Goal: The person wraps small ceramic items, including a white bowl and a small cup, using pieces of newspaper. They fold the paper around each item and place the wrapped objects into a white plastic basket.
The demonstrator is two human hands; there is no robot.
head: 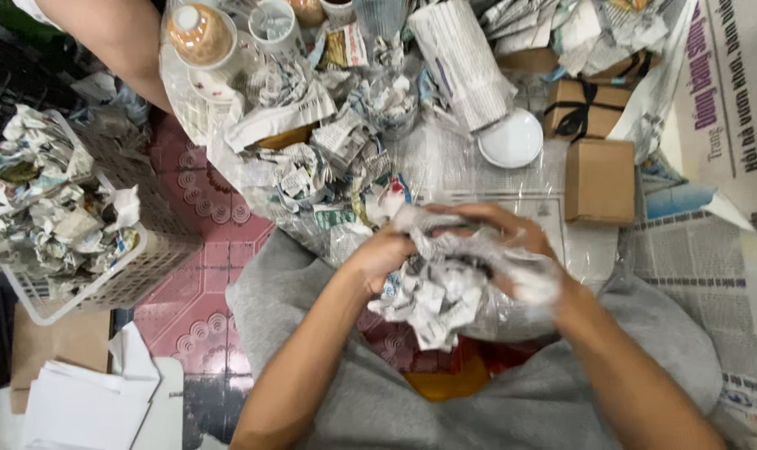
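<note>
Both my hands are closed around a crumpled wad of newspaper (441, 292) held above my lap. My left hand (384, 252) grips its left side. My right hand (512, 242) curls over its top and right side and is blurred by motion. What is inside the wad is hidden. I sit on the floor in grey trousers (512, 400). Just beyond my hands lies a heap of crumpled newspaper and clear plastic wrap (312, 167).
A white plastic basket (137, 275) full of crumpled paper stands at the left. Cups (199, 33), a white saucer (512, 137) and cardboard boxes (599, 179) lie ahead. Newspaper sheets (712, 267) cover the floor at right. Another person's arm (120, 33) reaches in top left.
</note>
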